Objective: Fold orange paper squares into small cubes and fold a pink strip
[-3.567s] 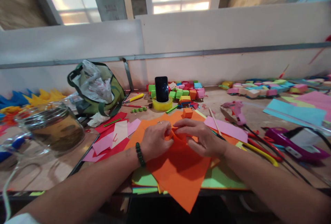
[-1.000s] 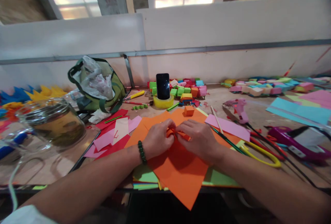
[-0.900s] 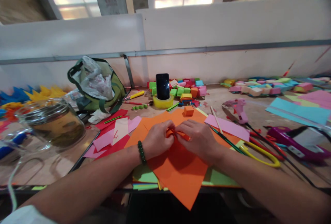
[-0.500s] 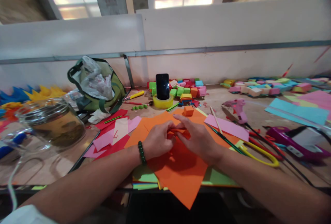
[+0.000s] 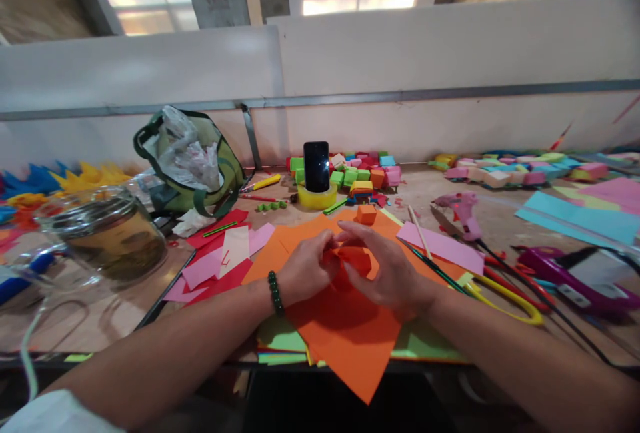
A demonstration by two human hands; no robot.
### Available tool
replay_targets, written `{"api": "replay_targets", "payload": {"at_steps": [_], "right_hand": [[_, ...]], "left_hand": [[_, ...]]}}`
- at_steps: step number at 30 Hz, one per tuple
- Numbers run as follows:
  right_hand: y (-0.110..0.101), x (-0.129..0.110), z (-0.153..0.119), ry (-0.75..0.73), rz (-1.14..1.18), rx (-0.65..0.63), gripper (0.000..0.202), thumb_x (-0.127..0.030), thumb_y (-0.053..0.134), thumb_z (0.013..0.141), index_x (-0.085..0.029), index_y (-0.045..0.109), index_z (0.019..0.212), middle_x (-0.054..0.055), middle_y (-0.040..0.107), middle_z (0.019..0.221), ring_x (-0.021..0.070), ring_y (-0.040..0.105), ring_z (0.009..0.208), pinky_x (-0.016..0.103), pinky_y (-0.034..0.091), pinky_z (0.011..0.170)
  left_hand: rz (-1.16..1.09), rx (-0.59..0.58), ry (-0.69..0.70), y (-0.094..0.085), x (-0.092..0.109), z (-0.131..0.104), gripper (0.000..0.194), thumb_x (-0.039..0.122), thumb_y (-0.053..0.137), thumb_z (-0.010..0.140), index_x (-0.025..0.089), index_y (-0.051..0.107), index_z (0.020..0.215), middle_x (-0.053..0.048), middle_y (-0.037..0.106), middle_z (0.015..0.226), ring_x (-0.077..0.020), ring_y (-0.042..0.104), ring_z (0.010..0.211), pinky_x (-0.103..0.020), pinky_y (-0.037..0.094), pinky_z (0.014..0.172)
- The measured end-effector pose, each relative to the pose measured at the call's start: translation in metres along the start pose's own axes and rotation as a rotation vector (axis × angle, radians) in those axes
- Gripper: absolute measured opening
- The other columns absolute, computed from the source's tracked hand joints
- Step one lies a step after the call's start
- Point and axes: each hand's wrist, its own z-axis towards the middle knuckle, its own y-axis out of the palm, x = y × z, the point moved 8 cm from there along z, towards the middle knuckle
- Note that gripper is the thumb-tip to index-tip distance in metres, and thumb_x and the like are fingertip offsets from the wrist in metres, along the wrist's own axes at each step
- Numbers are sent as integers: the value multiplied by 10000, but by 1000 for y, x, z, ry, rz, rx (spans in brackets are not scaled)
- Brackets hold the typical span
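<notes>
Between my two hands is a small folded piece of orange paper (image 5: 356, 259). My left hand (image 5: 311, 267), with a dark green bead bracelet at its wrist, is closed on the left end of this piece. My right hand (image 5: 393, 269) curves round the other side, its thumb and forefinger spread apart; whether a fingertip touches the paper is hard to see. Large orange sheets (image 5: 350, 346) lie below both hands, over a stack of green and other coloured paper (image 5: 283, 336). A finished-looking orange paper cube (image 5: 367, 214) sits just beyond my fingers.
A phone (image 5: 317, 166) stands in a yellow tape roll (image 5: 317, 197), with colourful paper cubes (image 5: 350, 178) behind. To the right lie yellow-handled scissors (image 5: 515, 299), a pink glue gun (image 5: 466, 213) and a purple tool (image 5: 560, 279). A glass jar (image 5: 113, 239) and green bag (image 5: 227, 173) stand left.
My right thumb and forefinger have moved apart, and more of the folded orange paper shows between my hands. My left hand keeps its hold. The view has shifted slightly.
</notes>
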Motion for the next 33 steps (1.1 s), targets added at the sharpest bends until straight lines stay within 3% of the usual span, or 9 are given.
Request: {"api": "replay_targets", "payload": {"at_steps": [8,12,15,19,23,28,33], "right_hand": [[0,15,0,93,-129,64,570,-124,553,818,-272,382,1342,57,642,1098,193,645,969,361,547,849],[-1,22,1,138,-113,29,612,-135,557,814,-270,355,1376,70,631,1105,212,635,1005,395,523,899],[0,26,1,169,-78,20,634,-110,546,794,-267,355,1378,64,634,1069,206,643,980,382,532,866],[1,31,1,203,-60,29,636,-91,548,771,-262,376,1359,59,635,1043,199,648,950,367,533,829],[3,29,1,194,-48,12,613,-101,546,778,-249,383,1351,69,634,1047,202,646,952,375,519,836],[6,27,1,259,32,-66,540,-109,574,776,-212,429,1286,3,679,804,147,653,729,297,521,725],[-4,22,5,267,276,42,391,-165,593,811,-203,500,1189,5,673,803,134,652,749,294,528,763]], "left_hand": [[-63,-21,-50,-1,2,3,115,166,559,678,163,515,785,12,578,749,-127,523,692,-245,425,644],[-235,-43,-209,-2,-8,5,142,197,532,675,137,594,788,2,596,708,-117,542,635,-218,431,578],[-215,-36,-299,-4,-17,5,171,208,507,679,131,639,756,13,579,609,-100,505,528,-200,393,496],[-97,-17,-220,-7,-15,6,199,171,474,669,133,669,676,-2,623,608,-123,562,605,-206,427,575],[-48,3,-202,-9,-18,6,208,173,518,642,141,708,720,-12,660,623,-149,610,643,-213,458,602],[-62,-20,-155,-5,-16,4,200,172,530,664,152,715,736,-22,698,691,-149,626,663,-216,476,620],[-75,-44,-55,0,-4,3,172,139,526,673,156,698,678,-22,697,720,-137,616,674,-210,471,634]]}}
